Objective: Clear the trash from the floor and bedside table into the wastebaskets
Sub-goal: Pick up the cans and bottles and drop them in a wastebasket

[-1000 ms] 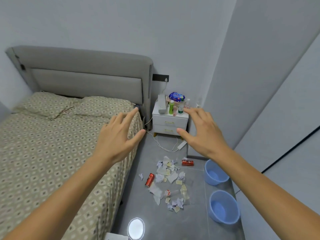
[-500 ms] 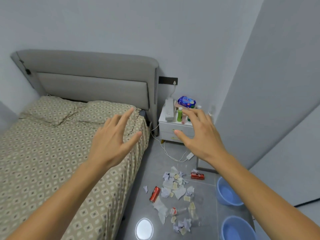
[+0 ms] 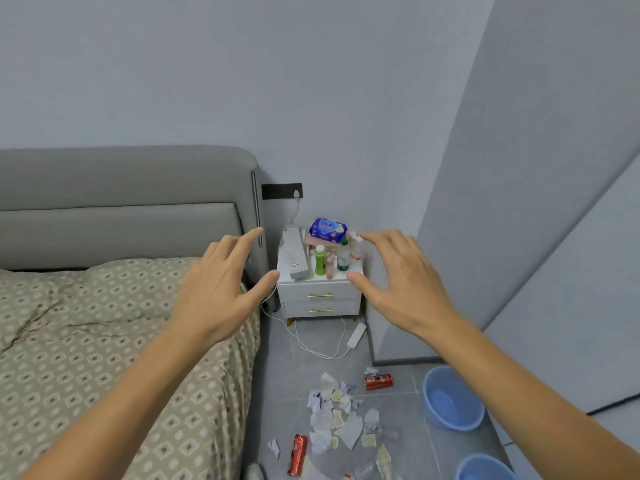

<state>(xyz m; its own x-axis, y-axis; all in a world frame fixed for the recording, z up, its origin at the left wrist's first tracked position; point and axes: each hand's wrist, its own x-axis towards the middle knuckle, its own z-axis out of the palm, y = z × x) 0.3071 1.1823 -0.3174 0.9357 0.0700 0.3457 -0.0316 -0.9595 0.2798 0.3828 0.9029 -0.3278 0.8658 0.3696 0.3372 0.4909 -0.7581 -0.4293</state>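
- Since the earlier frame the view is swinging right and nearer to the bedside table (image 3: 320, 284), which is now sitting between the two raised hands, while much of the bed is slipping off the left edge.
- Nearest the camera, two bare forearms are reaching forward; the left hand (image 3: 214, 289) is hovering over the bed (image 3: 104, 341) with fingers spread wide and holding nothing.
- The right hand (image 3: 403, 284) is hovering beside the table, fingers likewise fanned apart and empty.
- On the grey floor below, crumpled paper scraps (image 3: 337, 415) are lying scattered between the bed and the wall, with one red can (image 3: 298, 454) at the near left of the pile and another red can (image 3: 378, 381) at its far right.
- Two blue wastebaskets (image 3: 452, 398) are standing on the right by the wall, one nearer and cut off by the bottom edge.
- Farther on, a white power strip (image 3: 356, 335) and its cable are lying in front of the table.
- On the tabletop a green bottle (image 3: 320, 260), a clear bottle (image 3: 343, 255) and a blue packet (image 3: 327, 231) are crowding together.
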